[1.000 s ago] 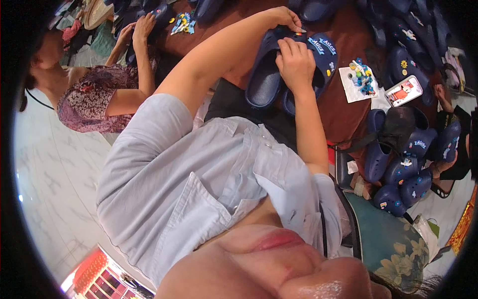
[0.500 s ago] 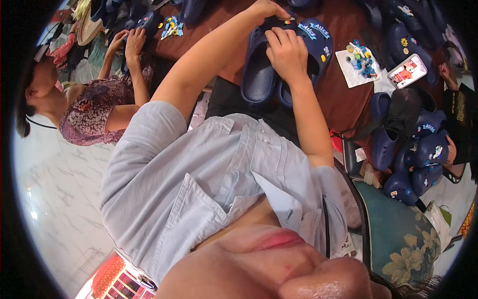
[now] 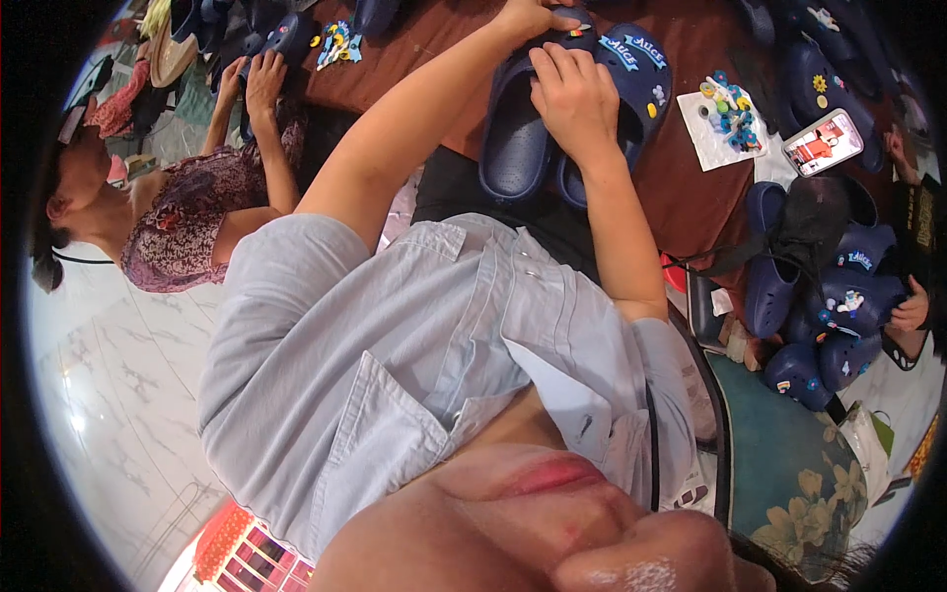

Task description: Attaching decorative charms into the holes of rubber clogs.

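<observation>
We are touching the toe of the navy clog [image 3: 515, 163] with the left hand [image 3: 533, 20], grip indeterminable; the curled right hand [image 3: 577, 99] is covering its upper, beside the matching clog [image 3: 637, 94].

Clogs [image 3: 515, 148]: smooth, matt plstc.

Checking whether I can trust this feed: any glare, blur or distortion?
Head view: a curved black fisheye border; white glare on the floor at left; the right hand and navy clogs look fairly sharp, while the left hand reaches the upper edge.
</observation>
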Demonstrator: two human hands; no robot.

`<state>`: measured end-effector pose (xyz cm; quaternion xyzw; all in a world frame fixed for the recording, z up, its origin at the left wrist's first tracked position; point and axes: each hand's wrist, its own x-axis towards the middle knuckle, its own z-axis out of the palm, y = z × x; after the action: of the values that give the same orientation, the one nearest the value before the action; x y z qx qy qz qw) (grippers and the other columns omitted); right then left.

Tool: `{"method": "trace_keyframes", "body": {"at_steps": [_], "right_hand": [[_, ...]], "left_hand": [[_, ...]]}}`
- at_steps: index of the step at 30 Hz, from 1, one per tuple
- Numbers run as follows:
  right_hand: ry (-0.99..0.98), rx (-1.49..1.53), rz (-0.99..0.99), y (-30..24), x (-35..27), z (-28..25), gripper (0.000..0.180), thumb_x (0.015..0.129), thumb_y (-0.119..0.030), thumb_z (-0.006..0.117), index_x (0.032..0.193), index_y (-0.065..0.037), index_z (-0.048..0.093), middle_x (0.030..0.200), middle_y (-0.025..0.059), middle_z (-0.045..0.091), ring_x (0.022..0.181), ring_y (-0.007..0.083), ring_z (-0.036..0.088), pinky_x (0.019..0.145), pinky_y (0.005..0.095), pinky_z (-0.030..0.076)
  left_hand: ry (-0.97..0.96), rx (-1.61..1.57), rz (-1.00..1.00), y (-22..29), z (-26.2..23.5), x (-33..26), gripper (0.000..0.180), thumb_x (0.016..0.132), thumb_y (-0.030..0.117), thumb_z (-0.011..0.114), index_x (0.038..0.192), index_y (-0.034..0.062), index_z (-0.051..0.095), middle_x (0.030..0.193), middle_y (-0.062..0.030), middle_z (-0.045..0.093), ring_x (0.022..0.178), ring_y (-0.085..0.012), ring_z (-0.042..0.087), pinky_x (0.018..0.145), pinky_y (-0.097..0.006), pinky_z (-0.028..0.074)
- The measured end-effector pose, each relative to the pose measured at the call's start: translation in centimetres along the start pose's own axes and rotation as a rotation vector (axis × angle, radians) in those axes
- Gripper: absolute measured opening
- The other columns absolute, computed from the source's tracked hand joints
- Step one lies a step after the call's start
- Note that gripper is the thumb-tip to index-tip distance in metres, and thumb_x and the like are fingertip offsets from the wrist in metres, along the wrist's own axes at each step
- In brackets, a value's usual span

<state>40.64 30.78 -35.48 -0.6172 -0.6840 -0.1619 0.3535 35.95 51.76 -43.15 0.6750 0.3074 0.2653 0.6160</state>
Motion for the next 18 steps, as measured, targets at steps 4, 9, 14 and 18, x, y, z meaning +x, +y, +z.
{"method": "trace_keyframes", "body": {"at_steps": [4, 9, 14, 18], "right_hand": [[0.004, 0.003, -0.005, -0.1, 0.2, 0.0, 0.034, 0.078, -0.016, 0.069, 0.110, -0.008, 0.065, 0.109, 0.0050, 0.066, 0.098, 0.0225, 0.061, 0.077, 0.0368, 0.049], [-0.002, 0.010, 0.034, 0.1, -0.1, -0.4, 0.033, 0.079, -0.016, 0.071, 0.110, -0.009, 0.066, 0.109, 0.0049, 0.067, 0.098, 0.0233, 0.061, 0.079, 0.0374, 0.050], [0.089, 0.218, -0.007, 0.5, 0.6, -1.8, 0.025, 0.086, -0.018, 0.071, 0.107, -0.007, 0.068, 0.110, 0.0080, 0.068, 0.100, 0.0270, 0.063, 0.086, 0.0394, 0.050], [0.299, 0.201, 0.297, 4.8, -0.8, -5.9, 0.017, 0.087, -0.012, 0.069, 0.102, -0.004, 0.070, 0.102, 0.0125, 0.070, 0.097, 0.0327, 0.064, 0.088, 0.0408, 0.049]], "left_hand": [[-0.015, -0.083, 0.059, -0.7, 0.0, 0.3, 0.035, 0.071, -0.010, 0.079, 0.100, 0.0038, 0.064, 0.095, -0.0083, 0.070, 0.087, -0.0185, 0.064, 0.081, -0.032, 0.054], [-0.021, -0.031, 0.048, -0.2, 1.1, 0.3, 0.036, 0.073, -0.007, 0.080, 0.105, 0.0019, 0.065, 0.096, -0.0087, 0.070, 0.090, -0.0187, 0.065, 0.083, -0.033, 0.054], [0.015, 0.015, 0.079, 0.1, -0.1, -0.3, 0.033, 0.075, -0.003, 0.081, 0.105, 0.0007, 0.068, 0.099, -0.0103, 0.070, 0.093, -0.0188, 0.066, 0.084, -0.033, 0.054], [0.171, 0.230, 0.126, 2.1, 0.3, -2.9, 0.047, 0.077, 0.013, 0.084, 0.119, 0.0011, 0.065, 0.104, -0.0123, 0.071, 0.096, -0.0207, 0.066, 0.086, -0.034, 0.054]]}}
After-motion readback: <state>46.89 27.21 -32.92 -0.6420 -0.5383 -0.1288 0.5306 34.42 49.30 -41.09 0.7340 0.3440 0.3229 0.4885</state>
